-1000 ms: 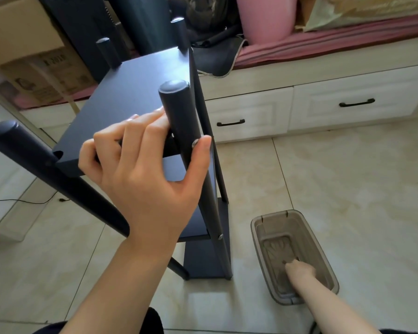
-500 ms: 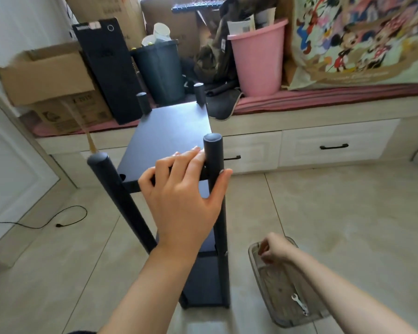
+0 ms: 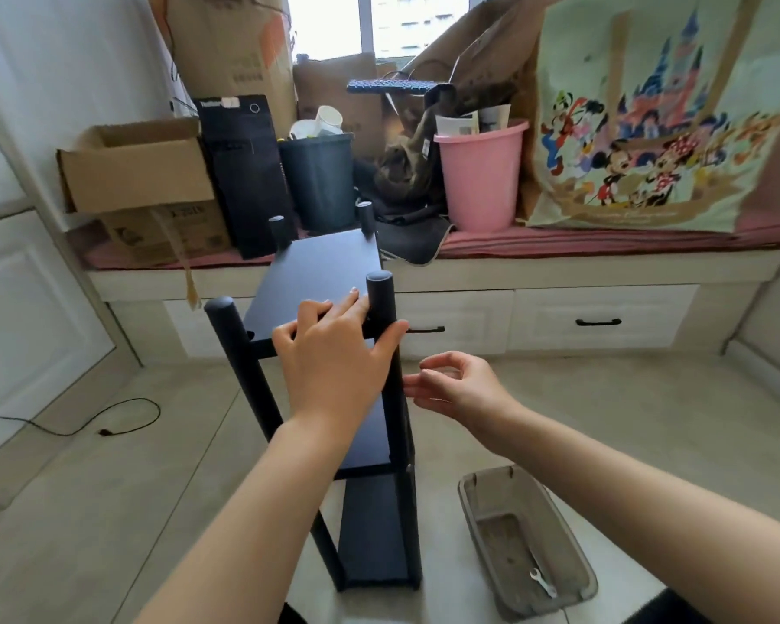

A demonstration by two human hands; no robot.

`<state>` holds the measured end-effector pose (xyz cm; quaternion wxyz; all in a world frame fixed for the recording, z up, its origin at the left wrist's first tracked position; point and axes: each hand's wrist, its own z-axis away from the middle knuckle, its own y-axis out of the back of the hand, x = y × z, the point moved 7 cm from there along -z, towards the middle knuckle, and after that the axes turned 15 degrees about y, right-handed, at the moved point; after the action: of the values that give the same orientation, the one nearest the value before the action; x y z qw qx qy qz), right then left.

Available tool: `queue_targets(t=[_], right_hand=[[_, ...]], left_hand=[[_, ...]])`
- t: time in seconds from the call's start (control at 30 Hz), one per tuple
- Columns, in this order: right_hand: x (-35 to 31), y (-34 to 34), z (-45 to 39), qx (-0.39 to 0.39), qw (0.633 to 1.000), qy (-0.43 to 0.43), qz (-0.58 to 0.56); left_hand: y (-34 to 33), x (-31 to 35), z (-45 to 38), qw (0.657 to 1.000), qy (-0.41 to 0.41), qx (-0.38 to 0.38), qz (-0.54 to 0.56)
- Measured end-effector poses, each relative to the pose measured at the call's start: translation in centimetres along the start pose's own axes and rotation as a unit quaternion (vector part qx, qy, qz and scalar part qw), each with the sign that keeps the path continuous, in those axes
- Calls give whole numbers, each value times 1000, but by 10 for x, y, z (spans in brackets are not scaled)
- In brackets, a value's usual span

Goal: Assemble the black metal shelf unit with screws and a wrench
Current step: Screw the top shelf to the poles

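Note:
The black metal shelf unit (image 3: 316, 268) stands upright on the tiled floor in front of me. My left hand (image 3: 334, 358) holds its top front corner, with the fingers lying on the top shelf and the thumb hooked round the near right post (image 3: 380, 290). My right hand (image 3: 460, 385) hovers just right of that post below the top shelf, fingers loosely curled and their tips close to the post. Whether it pinches a screw is not visible. A small silver wrench (image 3: 542, 583) lies in the grey plastic tray (image 3: 469, 488) on the floor at the lower right.
A white window bench with drawers (image 3: 595, 322) runs behind the shelf, piled with a pink bucket (image 3: 478, 182), a dark bin (image 3: 318, 182), cardboard boxes (image 3: 136, 168) and a cartoon-print bag (image 3: 649, 128). A black cable (image 3: 109, 421) lies on the floor at left.
My right hand left the tray and rose to the near right post. My view lifted and pulled back from the shelf. The left hand kept its hold on the top corner.

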<state>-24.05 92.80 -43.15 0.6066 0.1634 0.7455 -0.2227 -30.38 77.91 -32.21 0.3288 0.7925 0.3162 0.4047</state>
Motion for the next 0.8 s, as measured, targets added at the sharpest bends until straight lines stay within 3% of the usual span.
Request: queue_targets(t=[0.23, 0.4, 0.67, 0.8], right_hand=[[13, -68, -16, -85, 988, -37, 125], [38, -124, -27, -169, 971, -34, 163], [84, -177, -49, -117, 989, 3, 89], [114, -199, -57, -124, 989, 13, 74]], left_hand=[[28, -53, -46, 990, 92, -102, 30], [41, -104, -64, 977, 140, -114, 110], [31, -204, -80, 937, 221, -99, 252], [8, -282, -63, 895, 295, -82, 324]])
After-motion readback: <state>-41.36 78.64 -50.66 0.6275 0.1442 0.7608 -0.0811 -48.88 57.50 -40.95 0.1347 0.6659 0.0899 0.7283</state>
